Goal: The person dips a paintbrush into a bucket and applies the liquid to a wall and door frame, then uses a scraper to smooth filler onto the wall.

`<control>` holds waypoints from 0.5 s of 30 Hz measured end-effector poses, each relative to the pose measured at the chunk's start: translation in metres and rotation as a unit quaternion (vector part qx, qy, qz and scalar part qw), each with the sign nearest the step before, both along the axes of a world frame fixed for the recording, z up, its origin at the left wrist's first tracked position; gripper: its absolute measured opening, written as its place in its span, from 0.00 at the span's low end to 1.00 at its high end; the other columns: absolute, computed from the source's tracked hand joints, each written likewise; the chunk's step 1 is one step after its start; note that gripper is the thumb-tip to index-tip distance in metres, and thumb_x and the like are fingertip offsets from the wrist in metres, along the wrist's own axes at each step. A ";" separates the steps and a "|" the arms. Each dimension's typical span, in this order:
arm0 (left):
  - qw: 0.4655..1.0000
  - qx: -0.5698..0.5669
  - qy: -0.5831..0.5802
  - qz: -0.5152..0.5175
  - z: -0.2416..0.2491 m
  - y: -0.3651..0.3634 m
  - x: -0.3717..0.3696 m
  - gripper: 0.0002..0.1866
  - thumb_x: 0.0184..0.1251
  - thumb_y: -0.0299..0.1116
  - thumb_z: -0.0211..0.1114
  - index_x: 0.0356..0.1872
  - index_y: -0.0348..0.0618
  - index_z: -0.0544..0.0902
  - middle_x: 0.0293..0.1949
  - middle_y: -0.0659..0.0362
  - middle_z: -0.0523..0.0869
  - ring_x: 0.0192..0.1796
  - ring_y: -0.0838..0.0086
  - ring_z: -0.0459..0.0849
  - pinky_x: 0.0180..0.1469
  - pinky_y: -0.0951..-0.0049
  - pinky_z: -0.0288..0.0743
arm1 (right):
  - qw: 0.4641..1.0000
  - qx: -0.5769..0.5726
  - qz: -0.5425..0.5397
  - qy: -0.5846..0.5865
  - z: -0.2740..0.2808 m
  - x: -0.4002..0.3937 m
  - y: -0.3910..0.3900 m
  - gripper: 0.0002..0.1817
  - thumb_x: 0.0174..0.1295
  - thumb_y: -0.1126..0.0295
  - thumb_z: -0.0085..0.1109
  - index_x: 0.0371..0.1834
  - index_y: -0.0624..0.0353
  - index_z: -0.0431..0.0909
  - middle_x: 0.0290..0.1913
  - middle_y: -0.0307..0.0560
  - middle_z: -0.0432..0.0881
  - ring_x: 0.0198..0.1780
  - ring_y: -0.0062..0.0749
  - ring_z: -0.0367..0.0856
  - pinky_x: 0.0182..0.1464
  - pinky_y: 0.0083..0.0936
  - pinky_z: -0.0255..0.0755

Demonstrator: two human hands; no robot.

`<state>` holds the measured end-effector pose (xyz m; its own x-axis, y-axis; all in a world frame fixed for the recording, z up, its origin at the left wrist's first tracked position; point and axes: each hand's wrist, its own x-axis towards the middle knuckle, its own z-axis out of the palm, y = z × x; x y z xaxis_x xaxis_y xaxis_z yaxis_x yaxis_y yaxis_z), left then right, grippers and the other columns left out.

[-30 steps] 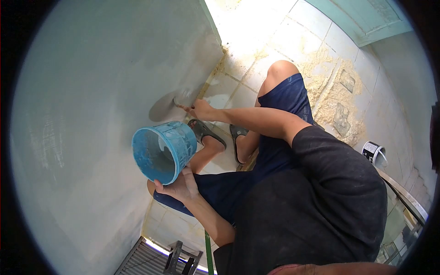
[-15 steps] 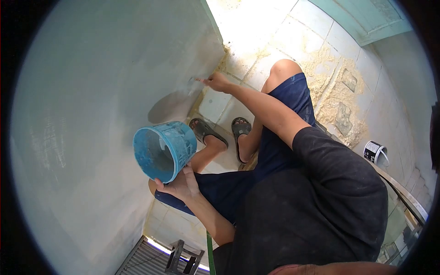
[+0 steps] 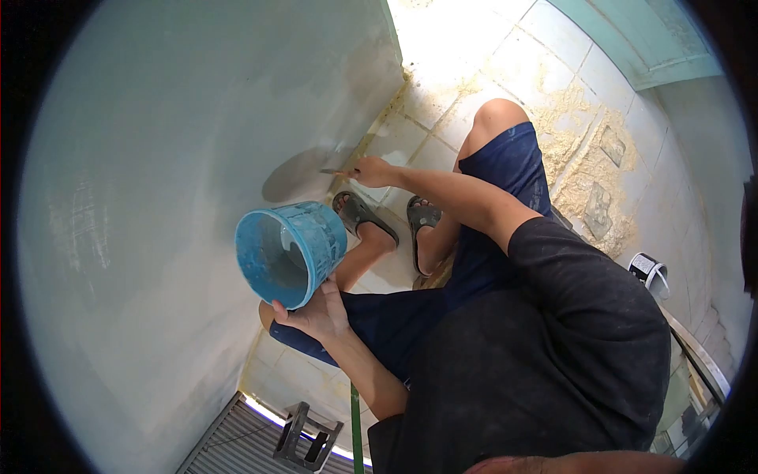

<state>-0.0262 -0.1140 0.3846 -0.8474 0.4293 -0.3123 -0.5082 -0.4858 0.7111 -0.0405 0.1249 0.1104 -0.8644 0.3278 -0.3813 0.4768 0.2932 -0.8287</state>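
My left hand (image 3: 316, 312) supports a blue plastic bucket (image 3: 335, 229) from below, its thumb at the rim and fingers beneath. The bucket lies tilted with its mouth toward me, and pale grey residue coats the inside. In my right hand (image 3: 371, 171) is a small flat tool (image 3: 333, 171) with a thin grey end and a brownish handle part. That end points at the grey-green wall (image 3: 174, 158), overlapping a dark oval patch (image 3: 296, 178) low on it. The fingers are closed around the handle.
My sandalled feet (image 3: 363, 217) rest on the tiled floor near the wall's base. Sandy debris (image 3: 584, 182) covers tiles on the right. A small white-and-black bucket (image 3: 649, 272) stands behind my right arm. A dark stool (image 3: 306, 438) is at the bottom, by corrugated metal (image 3: 237, 442).
My right hand has drawn the tool back along the wall, toward the bucket and down in the view. The left hand still holds the bucket; the view has shifted slightly.
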 end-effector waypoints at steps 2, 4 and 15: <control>1.000 0.003 -0.001 0.001 0.000 -0.001 0.001 0.49 0.57 0.61 0.74 0.75 0.52 0.63 0.73 0.51 0.67 0.74 0.54 0.68 0.64 0.45 0.76 | 0.999 -0.012 -0.027 0.022 0.007 -0.005 0.011 0.36 0.73 0.42 0.52 0.39 0.74 0.85 0.38 0.74 0.85 0.48 0.67 0.84 0.53 0.51 0.75; 1.000 -0.005 0.003 -0.003 -0.001 -0.001 0.000 0.47 0.58 0.62 0.71 0.75 0.50 0.65 0.72 0.54 0.70 0.71 0.57 0.73 0.66 0.49 0.76 | 0.997 -0.022 -0.054 0.043 0.016 -0.006 0.026 0.36 0.74 0.42 0.52 0.38 0.74 0.85 0.36 0.74 0.84 0.47 0.67 0.84 0.52 0.51 0.75; 0.999 0.016 0.017 -0.025 -0.001 0.001 -0.001 0.45 0.60 0.61 0.70 0.75 0.50 0.66 0.72 0.56 0.71 0.71 0.58 0.74 0.66 0.52 0.76 | 0.909 -0.075 -0.401 -0.082 0.015 0.029 0.079 0.39 0.79 0.40 0.39 0.50 0.72 0.85 0.53 0.74 0.84 0.59 0.66 0.81 0.63 0.52 0.71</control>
